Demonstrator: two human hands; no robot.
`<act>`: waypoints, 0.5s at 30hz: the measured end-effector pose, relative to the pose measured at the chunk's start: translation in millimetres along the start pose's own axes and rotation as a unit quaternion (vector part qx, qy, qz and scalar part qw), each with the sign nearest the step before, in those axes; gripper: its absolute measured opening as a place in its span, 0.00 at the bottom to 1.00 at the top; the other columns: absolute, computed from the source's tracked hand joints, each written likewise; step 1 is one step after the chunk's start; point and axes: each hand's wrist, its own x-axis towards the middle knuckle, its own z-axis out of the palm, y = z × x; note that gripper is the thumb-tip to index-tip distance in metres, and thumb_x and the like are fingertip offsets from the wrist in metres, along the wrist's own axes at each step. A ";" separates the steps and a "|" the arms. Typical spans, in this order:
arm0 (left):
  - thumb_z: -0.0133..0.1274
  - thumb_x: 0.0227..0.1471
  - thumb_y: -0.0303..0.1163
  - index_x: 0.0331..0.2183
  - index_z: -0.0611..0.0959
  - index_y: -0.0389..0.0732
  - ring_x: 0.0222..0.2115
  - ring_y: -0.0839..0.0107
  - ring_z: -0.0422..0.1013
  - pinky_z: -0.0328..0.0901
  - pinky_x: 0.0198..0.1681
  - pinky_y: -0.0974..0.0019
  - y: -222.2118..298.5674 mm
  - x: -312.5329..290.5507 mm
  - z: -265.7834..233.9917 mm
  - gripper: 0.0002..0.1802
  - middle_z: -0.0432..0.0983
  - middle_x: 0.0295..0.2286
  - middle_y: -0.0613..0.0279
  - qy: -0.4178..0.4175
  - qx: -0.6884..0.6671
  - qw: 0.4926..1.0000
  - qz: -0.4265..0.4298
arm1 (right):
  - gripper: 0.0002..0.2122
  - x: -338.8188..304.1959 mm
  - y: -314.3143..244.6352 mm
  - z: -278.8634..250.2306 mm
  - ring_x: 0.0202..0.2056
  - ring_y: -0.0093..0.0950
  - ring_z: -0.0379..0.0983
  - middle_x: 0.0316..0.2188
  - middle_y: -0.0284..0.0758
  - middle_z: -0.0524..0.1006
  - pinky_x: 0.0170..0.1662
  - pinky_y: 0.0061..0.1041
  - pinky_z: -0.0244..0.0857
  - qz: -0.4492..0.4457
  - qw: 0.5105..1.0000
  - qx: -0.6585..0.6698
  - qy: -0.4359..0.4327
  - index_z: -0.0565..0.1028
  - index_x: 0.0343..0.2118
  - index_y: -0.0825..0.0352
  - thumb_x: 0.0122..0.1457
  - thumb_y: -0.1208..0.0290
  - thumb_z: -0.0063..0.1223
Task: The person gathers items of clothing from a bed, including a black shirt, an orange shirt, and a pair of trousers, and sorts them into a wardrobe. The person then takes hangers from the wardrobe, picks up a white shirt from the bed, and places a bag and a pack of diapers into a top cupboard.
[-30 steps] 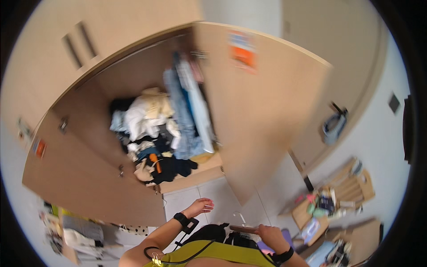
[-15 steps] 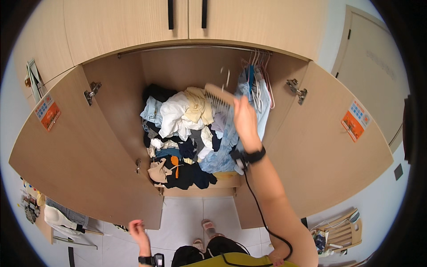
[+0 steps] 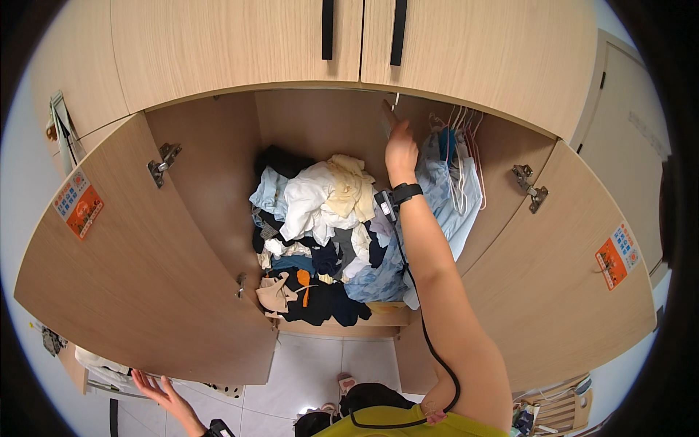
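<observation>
My right hand [image 3: 401, 154] is raised into the open wardrobe, high up near its top rail. It is closed around a tan comb [image 3: 389, 116], which now shows nearly edge-on, with its teeth hardly visible. Close to the comb hangs a small white hook [image 3: 396, 100]; whether they touch I cannot tell. To the right, light-blue clothes [image 3: 466, 218] hang from several thin hangers [image 3: 478, 160]. Below my wrist lies a heap of clothes, with a white garment [image 3: 313, 200] and a cream one [image 3: 349, 189] on top. My left hand [image 3: 164, 395] is empty, fingers spread, below the left door.
The left door [image 3: 138, 269] and right door [image 3: 539, 291] stand swung outward on metal hinges. Upper cabinet doors [image 3: 233, 44] with black handles are overhead. A dark cable [image 3: 420, 313] runs along my right arm. A wooden chair [image 3: 564, 408] stands at lower right.
My right hand has risen with the comb from before the hanging clothes toward the rail, and the comb has turned edge-on. My left hand has moved left with fingers spread. The view has shifted.
</observation>
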 end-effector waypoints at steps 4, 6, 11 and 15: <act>0.46 0.55 0.33 0.58 0.54 0.40 0.56 0.61 0.51 0.48 0.58 0.59 -9.0 9.2 11.2 0.32 0.52 0.56 0.54 0.042 0.026 0.998 0.034 | 0.08 -7.6 -0.6 4.8 0.27 0.47 0.74 0.25 0.51 0.75 0.27 0.41 0.70 0.014 0.999 -0.021 -0.039 0.64 0.35 0.71 0.59 0.72 0.34; 0.45 0.56 0.32 0.57 0.55 0.39 0.55 0.62 0.54 0.50 0.56 0.61 -12.2 20.7 8.6 0.30 0.54 0.55 0.52 0.013 -0.071 0.997 -0.017 | 0.08 -3.5 0.1 7.5 0.27 0.47 0.75 0.25 0.51 0.75 0.28 0.40 0.71 0.004 0.999 -0.015 -0.034 0.64 0.36 0.72 0.58 0.72 0.35; 0.44 0.57 0.30 0.56 0.55 0.37 0.51 0.64 0.58 0.52 0.55 0.64 -52.4 4.6 -3.7 0.28 0.58 0.51 0.52 0.000 -0.076 0.996 -0.052 | 0.09 1.3 2.8 -0.1 0.28 0.47 0.75 0.27 0.51 0.76 0.30 0.41 0.71 0.017 0.997 -0.039 -0.068 0.65 0.37 0.72 0.58 0.71 0.36; 0.44 0.57 0.30 0.55 0.56 0.37 0.51 0.65 0.58 0.52 0.54 0.64 -40.6 5.6 -6.7 0.27 0.59 0.50 0.53 -0.003 -0.074 0.995 -0.062 | 0.10 22.5 -6.5 -11.0 0.27 0.42 0.76 0.27 0.45 0.77 0.28 0.36 0.72 0.016 0.994 -0.090 -0.061 0.67 0.37 0.70 0.58 0.70 0.35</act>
